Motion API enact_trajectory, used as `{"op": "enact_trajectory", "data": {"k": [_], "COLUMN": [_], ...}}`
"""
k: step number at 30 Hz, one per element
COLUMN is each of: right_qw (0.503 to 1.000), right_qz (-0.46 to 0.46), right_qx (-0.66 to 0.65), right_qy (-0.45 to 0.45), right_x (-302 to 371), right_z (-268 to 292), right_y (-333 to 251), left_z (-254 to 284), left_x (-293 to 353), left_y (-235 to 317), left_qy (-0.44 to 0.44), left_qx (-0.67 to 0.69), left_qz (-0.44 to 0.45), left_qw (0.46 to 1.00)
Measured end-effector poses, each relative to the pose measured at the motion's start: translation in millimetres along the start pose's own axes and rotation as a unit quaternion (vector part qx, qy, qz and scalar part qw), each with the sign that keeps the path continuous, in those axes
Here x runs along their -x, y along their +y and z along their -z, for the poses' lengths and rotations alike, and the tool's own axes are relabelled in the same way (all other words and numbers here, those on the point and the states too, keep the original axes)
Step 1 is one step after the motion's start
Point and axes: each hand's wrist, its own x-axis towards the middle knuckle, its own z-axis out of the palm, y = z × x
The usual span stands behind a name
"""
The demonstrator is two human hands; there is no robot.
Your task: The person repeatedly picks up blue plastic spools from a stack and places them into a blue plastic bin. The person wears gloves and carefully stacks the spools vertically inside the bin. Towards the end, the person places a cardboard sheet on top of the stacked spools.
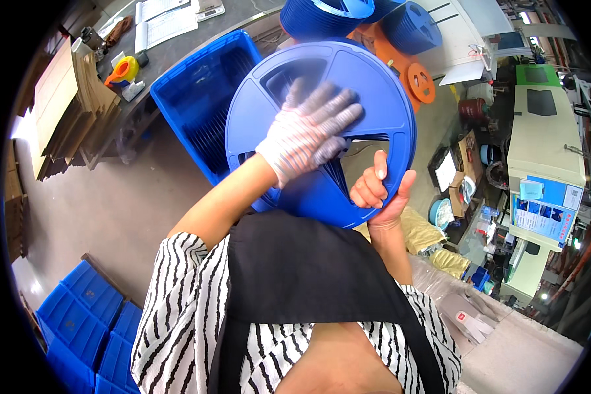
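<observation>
A stack of large blue plastic reels [377, 79], with wedge-shaped cutouts, stands in front of my chest. My left hand [308, 128], in a white glove with dark fingertips, rests over the top reel's face. Its fingers are spread, slightly blurred by motion. My bare right hand [381, 190] grips the rim at the lower right, fingers hooked through a cutout and thumb outside. Left of the stack is a blue crate [187, 79] with more thin round discs standing inside. The reels partly cover that crate.
Further stacks of blue reels [410, 27] stand beyond, by an orange disc [421, 83]. Flat cardboard [62, 98] and a yellow-orange tape dispenser [123, 69] are at the far left. Blue crates [88, 305] sit at the lower left. A large machine [545, 144] stands at the right.
</observation>
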Motion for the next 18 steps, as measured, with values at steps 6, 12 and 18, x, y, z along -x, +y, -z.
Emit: {"op": "enact_trajectory", "data": {"k": [6, 12, 18], "right_qw": [0.995, 0.988, 0.998], "right_qz": [0.077, 0.108, 0.046], "right_qx": [-0.047, -0.101, -0.002], "right_qy": [0.036, 0.034, 0.037], "right_x": [-3, -24, -56], "right_z": [12, 30, -1], "right_y": [-8, -7, 28], "left_z": [-7, 3, -7], "left_x": [99, 135, 74], "left_y": [-151, -119, -26], "left_qy": [0.195, 0.22, 0.0], "left_qx": [-0.053, 0.032, 0.392], "left_qz": [0.406, 0.375, 0.408], "left_qw": [0.891, 0.9, 0.825]}}
